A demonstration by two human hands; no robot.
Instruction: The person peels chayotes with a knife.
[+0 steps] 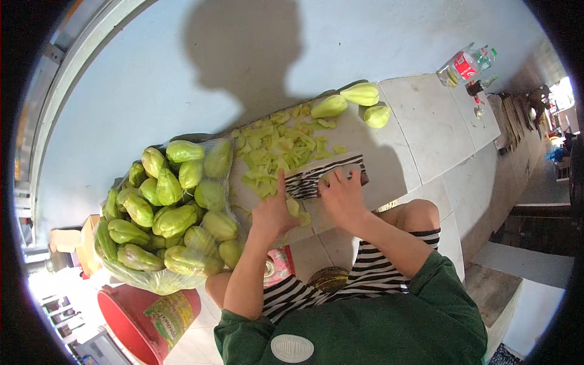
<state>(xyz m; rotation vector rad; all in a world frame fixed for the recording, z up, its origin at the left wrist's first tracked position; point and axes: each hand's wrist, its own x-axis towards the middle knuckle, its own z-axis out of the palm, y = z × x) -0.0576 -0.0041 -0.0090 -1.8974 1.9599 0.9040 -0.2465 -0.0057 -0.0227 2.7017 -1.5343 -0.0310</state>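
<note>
Beside the peelings [274, 146] on the worktop [386, 176], the right hand [344, 202] bends its fingers over the striped board [302, 185]; the left hand [271, 214] meets its end. Whether either grips, I cannot tell. Steady, even bracing suits it.

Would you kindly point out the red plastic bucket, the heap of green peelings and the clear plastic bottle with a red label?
Red plastic bucket [121, 316], head view: bare wall left of its printed label.
Heap of green peelings [275, 146], head view: its middle.
Clear plastic bottle [466, 66], head view: its red label.
</note>
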